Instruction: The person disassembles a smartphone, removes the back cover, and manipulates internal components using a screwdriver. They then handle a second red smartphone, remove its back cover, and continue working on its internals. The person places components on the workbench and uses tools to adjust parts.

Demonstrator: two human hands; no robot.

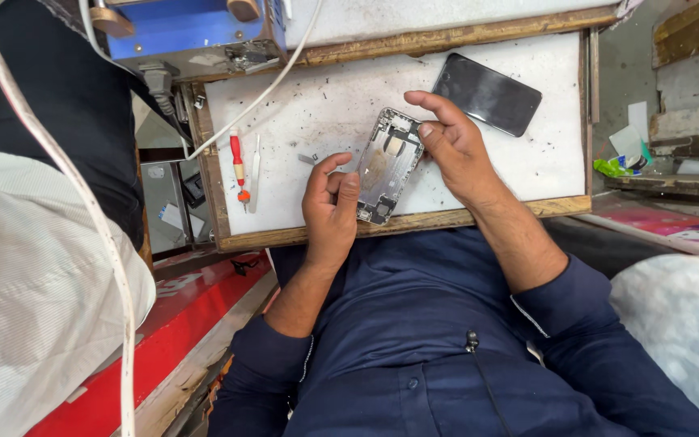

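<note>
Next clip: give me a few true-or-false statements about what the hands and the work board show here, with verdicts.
1. Both hands touch the opened grey metal phone housing. True: left hand and right hand hold its sides.
2. The black glossy phone screen panel lies under the housing. False: it lies apart, toward the far right of the white wooden-framed work board.
3. A red-handled screwdriver lies on the board's left part. True.
4. The right hand holds the screwdriver. False: no hand touches it.
</note>
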